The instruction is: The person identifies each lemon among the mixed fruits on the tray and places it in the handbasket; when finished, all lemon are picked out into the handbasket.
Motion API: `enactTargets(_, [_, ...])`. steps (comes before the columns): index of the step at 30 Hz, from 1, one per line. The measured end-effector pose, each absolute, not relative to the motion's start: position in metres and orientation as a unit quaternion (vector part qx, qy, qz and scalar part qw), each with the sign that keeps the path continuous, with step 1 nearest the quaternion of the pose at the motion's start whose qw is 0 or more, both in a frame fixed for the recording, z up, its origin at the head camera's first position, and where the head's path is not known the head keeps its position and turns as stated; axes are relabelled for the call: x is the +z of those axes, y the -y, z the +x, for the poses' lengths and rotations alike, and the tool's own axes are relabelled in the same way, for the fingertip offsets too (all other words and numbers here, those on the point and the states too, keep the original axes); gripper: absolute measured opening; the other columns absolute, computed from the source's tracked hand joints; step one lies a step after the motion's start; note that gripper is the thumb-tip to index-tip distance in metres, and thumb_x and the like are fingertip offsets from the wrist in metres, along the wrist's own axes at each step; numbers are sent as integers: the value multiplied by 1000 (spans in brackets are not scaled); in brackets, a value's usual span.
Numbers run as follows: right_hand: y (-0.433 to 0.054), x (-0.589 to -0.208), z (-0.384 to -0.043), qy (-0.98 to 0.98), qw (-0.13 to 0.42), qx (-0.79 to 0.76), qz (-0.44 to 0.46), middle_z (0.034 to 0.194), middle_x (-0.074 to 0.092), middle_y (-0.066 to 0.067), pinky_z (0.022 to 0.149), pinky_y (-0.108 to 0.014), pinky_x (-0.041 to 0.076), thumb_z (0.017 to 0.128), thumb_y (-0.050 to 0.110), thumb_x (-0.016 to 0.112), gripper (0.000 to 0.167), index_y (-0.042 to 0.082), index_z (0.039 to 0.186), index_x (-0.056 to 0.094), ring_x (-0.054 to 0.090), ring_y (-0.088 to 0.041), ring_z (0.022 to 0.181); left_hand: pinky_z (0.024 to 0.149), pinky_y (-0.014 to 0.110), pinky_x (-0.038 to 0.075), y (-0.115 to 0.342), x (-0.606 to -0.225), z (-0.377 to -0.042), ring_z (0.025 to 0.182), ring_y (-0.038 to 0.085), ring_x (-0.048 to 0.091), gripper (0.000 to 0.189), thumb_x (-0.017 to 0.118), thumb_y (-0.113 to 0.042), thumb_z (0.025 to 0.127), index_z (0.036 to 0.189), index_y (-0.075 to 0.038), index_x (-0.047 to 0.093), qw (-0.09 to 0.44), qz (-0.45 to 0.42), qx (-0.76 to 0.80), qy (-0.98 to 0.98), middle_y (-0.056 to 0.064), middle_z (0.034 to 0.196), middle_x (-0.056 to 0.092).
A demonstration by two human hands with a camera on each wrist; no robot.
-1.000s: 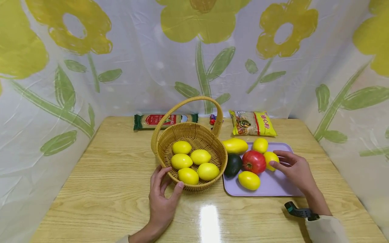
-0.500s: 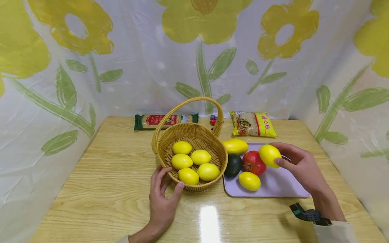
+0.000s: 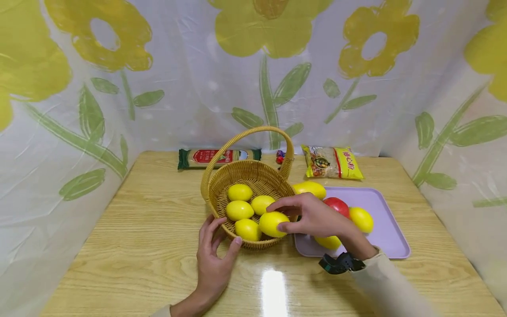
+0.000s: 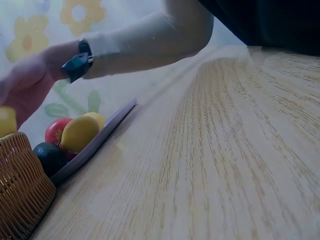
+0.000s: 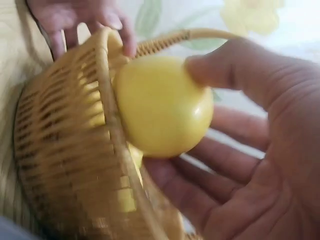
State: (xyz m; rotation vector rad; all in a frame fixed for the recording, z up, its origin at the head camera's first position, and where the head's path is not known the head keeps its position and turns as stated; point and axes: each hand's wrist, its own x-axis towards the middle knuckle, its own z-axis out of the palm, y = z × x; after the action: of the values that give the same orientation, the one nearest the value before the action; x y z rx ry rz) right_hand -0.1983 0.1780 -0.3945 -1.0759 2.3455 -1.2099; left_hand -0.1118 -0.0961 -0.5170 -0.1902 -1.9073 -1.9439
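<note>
My right hand (image 3: 313, 215) holds a lemon (image 3: 274, 223) by thumb and fingers over the right side of the wicker basket (image 3: 293, 193). In the right wrist view the lemon (image 5: 162, 105) is beside the basket's rim (image 5: 107, 95). Several lemons (image 3: 239, 210) lie in the basket. My left hand (image 3: 214, 259) grips the basket's near-left rim, thumb and fingers spread along it. On the purple tray (image 3: 390, 224) are a red pomegranate (image 3: 336, 206), a lemon (image 3: 361, 220) and another lemon (image 3: 328, 242) partly behind my right hand. The left wrist view shows a dark avocado (image 4: 50, 157) there.
A long yellow fruit (image 3: 310, 189) sits at the tray's back-left corner. Behind are a green-ended noodle pack (image 3: 198, 158), small wrapped candies (image 3: 280, 157) and a yellow bag (image 3: 334, 163). The basket's tall handle (image 3: 253, 130) arches above it. A floral curtain surrounds the wooden table.
My right hand has picked up a lemon from the tray and carried it left to the basket. The left hand stays at the basket's rim.
</note>
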Motion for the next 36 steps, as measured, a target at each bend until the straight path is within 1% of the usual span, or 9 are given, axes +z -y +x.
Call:
enactTargets(3, [-158, -397, -201, -828, 129, -380, -391, 134, 77, 3, 97, -40, 66, 100, 22, 83, 41, 17, 139, 75, 72, -14, 110, 122, 22, 48, 96, -517, -111, 153, 43, 43, 58, 79, 5, 95, 148, 5, 56, 206, -71, -695, 686, 25, 172, 29])
enactTargets(5, [-146, -399, -201, -832, 112, -366, -402, 139, 75, 4, 108, -41, 62, 99, 22, 84, 42, 18, 140, 74, 70, -14, 124, 121, 21, 48, 96, -517, -111, 153, 45, 42, 57, 79, 4, 96, 148, 4, 56, 206, -71, -694, 687, 26, 171, 29])
enactTargets(8, [-131, -399, -199, -833, 86, -348, -422, 142, 74, 4, 117, -42, 57, 98, 20, 85, 46, 17, 142, 73, 66, -16, 136, 121, 20, 48, 97, -517, -112, 153, 47, 41, 55, 78, 3, 97, 148, 1, 57, 207, -72, -693, 687, 26, 171, 29])
enactTargets(11, [-123, -401, -198, -836, 69, -323, -437, 142, 74, 4, 119, -41, 55, 98, 19, 86, 45, 16, 141, 74, 66, -16, 137, 121, 20, 48, 98, -516, -112, 154, 44, 41, 55, 78, 3, 97, 148, -1, 58, 206, -70, -695, 686, 25, 172, 28])
enactTargets(16, [-134, -400, -194, -841, 70, -335, -420, 141, 75, 6, 116, -40, 58, 99, 21, 84, 44, 20, 141, 74, 67, -14, 134, 122, 21, 47, 98, -516, -113, 152, 40, 43, 57, 79, 4, 96, 149, 2, 57, 204, -70, -698, 683, 27, 172, 27])
enactTargets(20, [-167, -399, -190, -817, 79, -424, -384, 141, 75, -2, 110, -45, 62, 99, 16, 84, 42, 18, 141, 74, 72, -22, 129, 121, 20, 48, 97, -517, -113, 153, 40, 42, 58, 79, 5, 96, 149, 3, 56, 206, -71, -697, 683, 28, 172, 27])
enactTargets(23, [-204, -400, -187, -792, 79, -493, -350, 141, 74, -12, 106, -43, 64, 100, 7, 81, 42, 11, 141, 73, 73, -27, 127, 122, 20, 47, 96, -518, -112, 154, 40, 41, 58, 79, 5, 95, 148, 4, 56, 207, -72, -697, 683, 28, 172, 27])
enactTargets(28, [-272, -401, -173, -807, 28, -519, -278, 137, 74, -21, 96, -26, 66, 99, -3, 77, 41, 5, 140, 73, 75, -24, 121, 121, 19, 47, 96, -517, -112, 153, 38, 42, 57, 79, 4, 95, 148, 4, 56, 203, -70, -697, 684, 27, 172, 27])
enactTargets(36, [-366, -414, -148, -871, -15, -468, -150, 134, 78, 2, 97, -13, 61, 100, -1, 77, 41, 3, 140, 71, 75, -7, 118, 121, 19, 47, 96, -517, -112, 152, 35, 43, 56, 79, 4, 96, 148, 2, 57, 198, -66, -697, 686, 26, 172, 28])
